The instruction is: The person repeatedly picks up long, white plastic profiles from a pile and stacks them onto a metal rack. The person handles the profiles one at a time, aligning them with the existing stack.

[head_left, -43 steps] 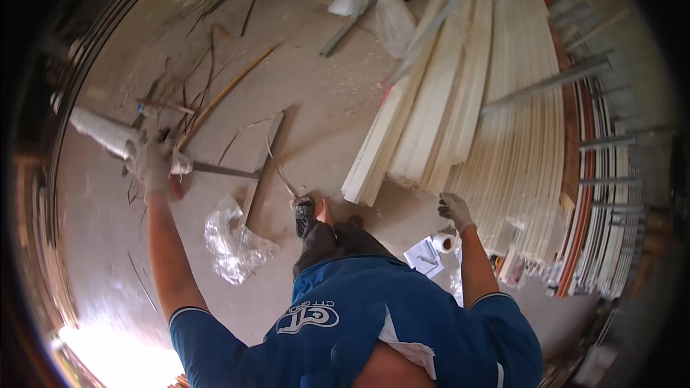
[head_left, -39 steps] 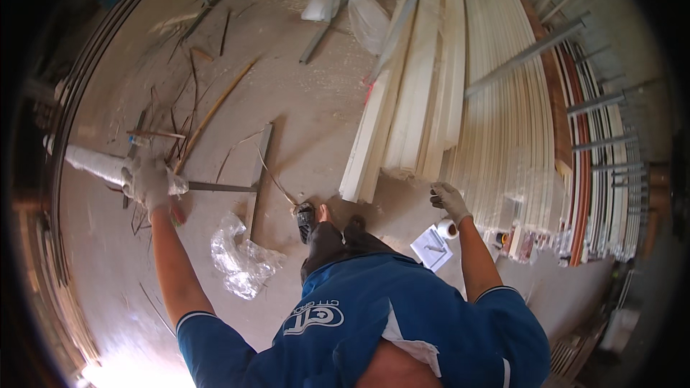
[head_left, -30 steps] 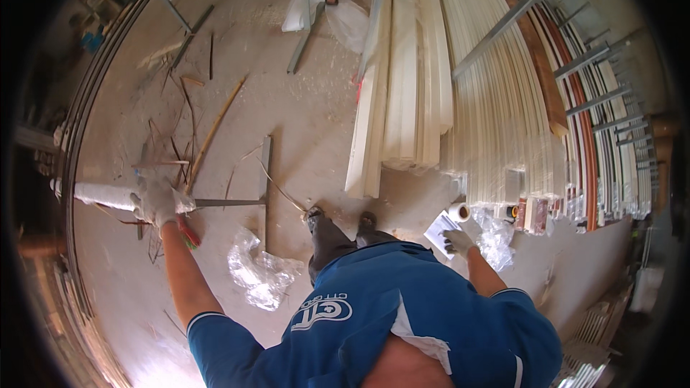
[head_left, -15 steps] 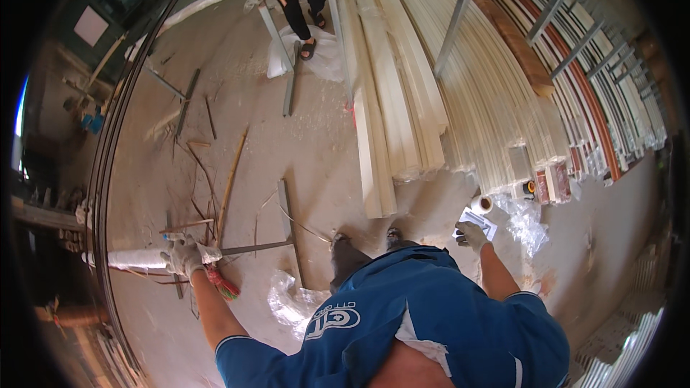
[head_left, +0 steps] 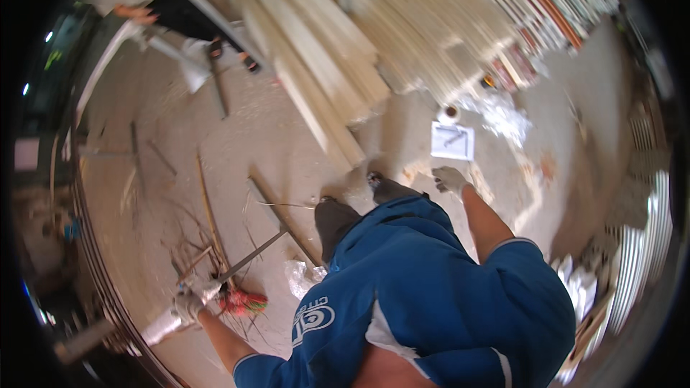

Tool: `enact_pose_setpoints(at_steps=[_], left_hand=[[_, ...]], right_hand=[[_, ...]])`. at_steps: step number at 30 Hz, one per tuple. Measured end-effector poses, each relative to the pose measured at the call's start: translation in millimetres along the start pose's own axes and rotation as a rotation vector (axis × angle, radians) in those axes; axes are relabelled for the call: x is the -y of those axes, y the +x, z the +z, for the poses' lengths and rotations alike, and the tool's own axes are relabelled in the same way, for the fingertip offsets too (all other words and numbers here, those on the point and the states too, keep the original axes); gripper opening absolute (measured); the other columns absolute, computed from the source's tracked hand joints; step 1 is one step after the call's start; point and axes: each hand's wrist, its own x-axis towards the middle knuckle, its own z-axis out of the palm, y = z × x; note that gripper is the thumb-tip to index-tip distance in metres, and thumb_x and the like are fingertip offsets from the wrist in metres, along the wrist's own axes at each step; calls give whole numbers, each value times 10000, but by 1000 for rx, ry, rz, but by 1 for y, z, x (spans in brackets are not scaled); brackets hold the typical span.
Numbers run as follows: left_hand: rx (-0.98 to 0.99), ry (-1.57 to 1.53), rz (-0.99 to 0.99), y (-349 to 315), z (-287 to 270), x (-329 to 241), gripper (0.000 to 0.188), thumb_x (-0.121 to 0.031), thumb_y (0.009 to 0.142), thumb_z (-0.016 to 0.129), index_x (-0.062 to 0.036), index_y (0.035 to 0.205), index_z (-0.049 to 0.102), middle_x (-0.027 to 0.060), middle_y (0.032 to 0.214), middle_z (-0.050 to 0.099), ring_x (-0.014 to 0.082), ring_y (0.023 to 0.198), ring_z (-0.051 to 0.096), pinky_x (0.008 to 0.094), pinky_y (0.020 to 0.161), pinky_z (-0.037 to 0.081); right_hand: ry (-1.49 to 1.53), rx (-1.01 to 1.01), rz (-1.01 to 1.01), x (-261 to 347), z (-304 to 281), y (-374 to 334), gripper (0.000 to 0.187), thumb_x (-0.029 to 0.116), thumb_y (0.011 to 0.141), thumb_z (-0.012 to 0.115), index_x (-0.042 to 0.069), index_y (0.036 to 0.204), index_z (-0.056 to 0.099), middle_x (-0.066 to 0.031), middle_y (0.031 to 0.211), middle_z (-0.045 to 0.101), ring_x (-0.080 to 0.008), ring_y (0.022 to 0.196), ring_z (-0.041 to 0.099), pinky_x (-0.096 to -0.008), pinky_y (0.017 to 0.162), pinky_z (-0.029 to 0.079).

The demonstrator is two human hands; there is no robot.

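The gloved fingers of the left hand [head_left: 189,305] are clamped on a pale tube [head_left: 154,327], held out to the side, seemingly so its length is kept off the body. The right hand [head_left: 450,179] is hung free, fingers loosely curled on nothing, above a sheet [head_left: 452,141] on the floor [head_left: 273,122].

Shirt [head_left: 445,294]: blue with white emblem. Gloves: pale grey, on left hand [head_left: 190,305] and right hand [head_left: 451,179]. Planks [head_left: 338,65]: cream. Floor [head_left: 237,136]: dusty beige.
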Motion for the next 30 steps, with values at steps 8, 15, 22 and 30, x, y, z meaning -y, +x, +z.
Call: enact_pose_setpoints(at_steps=[8, 15, 22, 30], left_hand=[[-137, 64, 104, -4, -1, 3, 436, -531, 901, 552, -142, 927, 748, 93, 1001, 706, 301, 970, 649, 466, 988, 371], [-2, 80, -52, -14, -18, -9, 388, -475, 891, 582, -150, 1018, 751, 63, 1152, 662, 311, 1012, 639, 489, 889, 449], [-82, 7, -39, -15, -9, -4, 356, -467, 829, 592, -193, 987, 758, 88, 1122, 681, 347, 1011, 611, 592, 730, 475], [-169, -41, 67, -5, 5, 3, 392, -405, 808, 569, -93, 954, 756, 195, 968, 716, 389, 846, 688, 513, 747, 521]], right_hand=[[67, -39, 122, -19, -1, -38, 383, 347, 942, 602, 63, 1199, 615, -84, 958, 612, -170, 734, 613, -330, 696, 548], [65, -44, 108, -9, -4, -26, 426, 402, 940, 604, 18, 1124, 627, -70, 895, 609, -170, 693, 611, -328, 651, 538], [58, 30, -80, 16, -2, -11, 271, 307, 905, 686, 48, 944, 617, -25, 803, 600, -136, 666, 583, -293, 602, 517], [82, -15, -92, -8, 4, -39, 313, 307, 912, 659, 35, 1067, 646, -44, 916, 632, -152, 741, 612, -310, 677, 533]])
